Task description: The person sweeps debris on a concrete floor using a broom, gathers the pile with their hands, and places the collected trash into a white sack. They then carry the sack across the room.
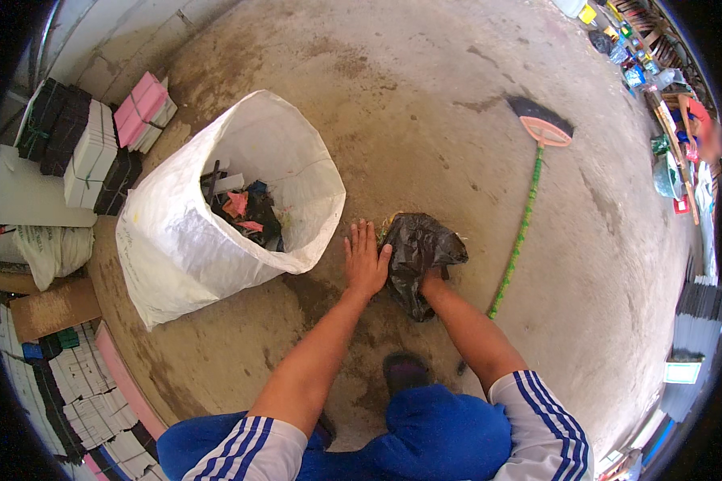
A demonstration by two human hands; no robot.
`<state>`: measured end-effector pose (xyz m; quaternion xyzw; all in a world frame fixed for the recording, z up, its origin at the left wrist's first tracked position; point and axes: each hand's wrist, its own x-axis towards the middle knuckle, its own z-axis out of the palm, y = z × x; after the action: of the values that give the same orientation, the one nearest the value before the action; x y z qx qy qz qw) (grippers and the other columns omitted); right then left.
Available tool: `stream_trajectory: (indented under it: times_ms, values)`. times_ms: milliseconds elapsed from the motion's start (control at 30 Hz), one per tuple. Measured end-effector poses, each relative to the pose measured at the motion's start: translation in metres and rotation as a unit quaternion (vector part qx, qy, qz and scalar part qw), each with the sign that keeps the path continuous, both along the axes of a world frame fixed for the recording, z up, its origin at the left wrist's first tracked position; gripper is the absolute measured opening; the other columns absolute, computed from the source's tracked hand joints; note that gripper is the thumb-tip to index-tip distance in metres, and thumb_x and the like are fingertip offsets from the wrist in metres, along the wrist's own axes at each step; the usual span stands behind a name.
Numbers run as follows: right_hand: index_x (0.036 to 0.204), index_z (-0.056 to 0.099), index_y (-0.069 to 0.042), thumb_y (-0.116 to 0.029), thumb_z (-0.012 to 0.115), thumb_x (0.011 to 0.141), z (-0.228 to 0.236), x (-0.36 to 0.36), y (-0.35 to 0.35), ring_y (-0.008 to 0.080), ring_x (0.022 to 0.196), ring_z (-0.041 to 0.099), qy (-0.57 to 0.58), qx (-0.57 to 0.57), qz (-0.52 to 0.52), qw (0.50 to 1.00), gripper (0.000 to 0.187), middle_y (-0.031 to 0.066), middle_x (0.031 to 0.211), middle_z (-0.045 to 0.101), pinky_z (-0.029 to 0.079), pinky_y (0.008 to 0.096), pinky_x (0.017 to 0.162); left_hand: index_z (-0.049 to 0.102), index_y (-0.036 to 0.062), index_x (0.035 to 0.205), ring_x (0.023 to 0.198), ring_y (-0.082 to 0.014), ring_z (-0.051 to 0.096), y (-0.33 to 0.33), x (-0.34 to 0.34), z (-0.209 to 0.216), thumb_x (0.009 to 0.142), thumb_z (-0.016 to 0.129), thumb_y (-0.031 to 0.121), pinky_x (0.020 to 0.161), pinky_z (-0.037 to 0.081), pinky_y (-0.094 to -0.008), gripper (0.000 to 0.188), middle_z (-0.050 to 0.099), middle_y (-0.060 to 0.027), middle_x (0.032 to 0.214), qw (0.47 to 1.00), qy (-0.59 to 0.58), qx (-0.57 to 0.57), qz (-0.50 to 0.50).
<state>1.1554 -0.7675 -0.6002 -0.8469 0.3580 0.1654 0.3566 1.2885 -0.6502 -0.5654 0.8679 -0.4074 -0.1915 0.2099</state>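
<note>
A crumpled black plastic bag (419, 240) is just right of my left hand (367, 260), low over the concrete floor. The left hand is flat with its fingers stretched forward, the thumb side touching or nearly touching the bag. My right hand (431, 280) goes into or under the bag; only the wrist shows, and the black plastic hides the fingers. Small yellowish and green bits peek out at the bag's edges. To the left, a big white woven sack (168, 248) leans with its wide mouth toward me. Inside it lie mixed scraps (249, 212), black, red and white.
A broom (525, 200) with a green handle lies on the floor at right. Tied stacks of boards and a pink bundle (143, 108) stand by the left wall. More stacks (80, 385) line the near left. Far right are a person (698, 128) and clutter.
</note>
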Motion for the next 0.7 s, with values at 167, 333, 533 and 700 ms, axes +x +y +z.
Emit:
stream_trajectory:
  times_ms: [167,333,533,700]
  values:
    - [0.162,0.019,-0.012,-0.051,0.029,0.107,-0.058,0.005,-0.011,0.03,0.157,0.005,-0.111,0.033,-0.028,0.993,0.069,0.0066,0.17,0.011,0.002,0.045,0.127,0.025,-0.0017,0.157,0.155,-0.0381,0.013,-0.009,0.006,-0.003,0.106,0.03,0.055,0.124,0.01,-0.0543,0.077,0.019,-0.0216,0.166,0.997,0.014,-0.068,0.012]
    - [0.16,0.026,-0.011,-0.043,0.028,0.109,0.017,0.04,-0.004,0.028,0.153,0.019,-0.059,0.038,0.034,0.997,0.06,0.0055,0.166,0.024,0.013,0.042,0.126,0.024,-0.0038,0.156,0.153,-0.0404,0.019,0.01,0.021,0.002,0.106,0.036,0.052,0.123,0.015,-0.0529,0.076,0.027,-0.0237,0.162,0.995,0.036,-0.087,0.022]
    - [0.155,0.035,-0.009,-0.028,0.032,0.11,-0.016,0.06,-0.006,0.0258,0.144,0.038,-0.275,0.318,-0.331,0.845,0.049,0.0077,0.156,0.043,0.026,0.0397,0.122,0.022,-0.0074,0.154,0.149,-0.0434,0.026,-0.001,0.015,0.012,0.105,0.042,0.049,0.123,0.017,-0.0532,0.078,0.033,-0.0278,0.157,0.989,0.051,-0.139,0.031]
    - [0.15,0.043,-0.009,-0.027,0.036,0.108,-0.032,0.07,-0.002,0.0267,0.142,0.041,-0.347,0.411,-0.316,0.782,0.047,0.0089,0.153,0.047,0.029,0.0405,0.12,0.023,-0.0082,0.152,0.148,-0.0453,0.028,0.002,0.011,0.012,0.104,0.043,0.048,0.122,0.016,-0.0551,0.077,0.034,-0.0281,0.156,0.989,0.029,-0.14,0.038]
